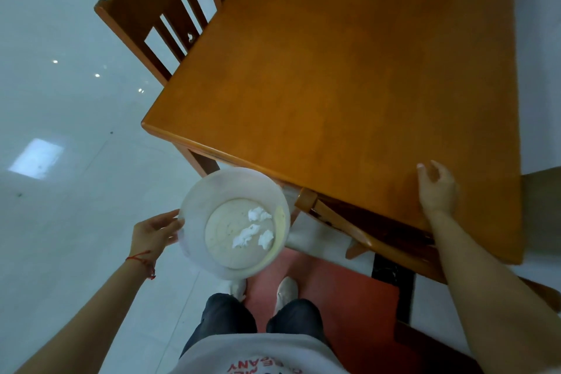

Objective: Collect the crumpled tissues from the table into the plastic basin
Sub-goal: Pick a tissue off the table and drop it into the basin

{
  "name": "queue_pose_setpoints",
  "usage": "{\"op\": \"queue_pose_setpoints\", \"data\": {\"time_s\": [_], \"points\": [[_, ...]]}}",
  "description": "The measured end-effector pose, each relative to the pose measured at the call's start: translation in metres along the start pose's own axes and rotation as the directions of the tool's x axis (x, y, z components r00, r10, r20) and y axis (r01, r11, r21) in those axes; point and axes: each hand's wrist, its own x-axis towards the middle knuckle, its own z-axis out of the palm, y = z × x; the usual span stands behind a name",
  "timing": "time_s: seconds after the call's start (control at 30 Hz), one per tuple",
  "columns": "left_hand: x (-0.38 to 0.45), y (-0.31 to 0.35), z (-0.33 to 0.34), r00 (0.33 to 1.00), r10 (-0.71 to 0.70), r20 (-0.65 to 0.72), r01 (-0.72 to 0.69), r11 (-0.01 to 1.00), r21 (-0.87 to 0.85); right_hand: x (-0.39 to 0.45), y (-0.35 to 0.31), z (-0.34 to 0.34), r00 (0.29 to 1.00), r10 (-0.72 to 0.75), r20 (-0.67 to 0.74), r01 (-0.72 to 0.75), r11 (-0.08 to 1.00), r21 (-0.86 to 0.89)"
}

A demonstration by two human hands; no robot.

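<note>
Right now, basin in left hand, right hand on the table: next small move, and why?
Probably lift the right hand off the table and stop collecting: three crumpled tissues lie in the basin held by the left hand, and none shows on the visible tabletop.

A wooden chair point(158, 18) stands against the far side; a red mat point(334, 297) lies on the pale tiled floor point(60, 100).

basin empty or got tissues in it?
Not empty: three crumpled tissues lie on the bottom of the plastic basin, which the left hand holds by the rim.
</note>
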Motion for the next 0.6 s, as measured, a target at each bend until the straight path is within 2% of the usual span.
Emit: {"op": "queue_pose_setpoints", "data": {"time_s": [0.33, 0.6], "points": [[-0.006, -0.003, 0.007, 1.000, -0.013, -0.027, 0.013, 1.000, -0.007, 0.008, 0.014, 0.028, 0.999, 0.017, -0.027, -0.017, 1.000, -0.007], [-0.009, -0.003, 0.007, 0.999, -0.009, -0.036, 0.009, 1.000, 0.007, 0.003, -0.015, 0.054, 0.981, -0.153, 0.120, 0.150, 0.988, 0.035]]}}
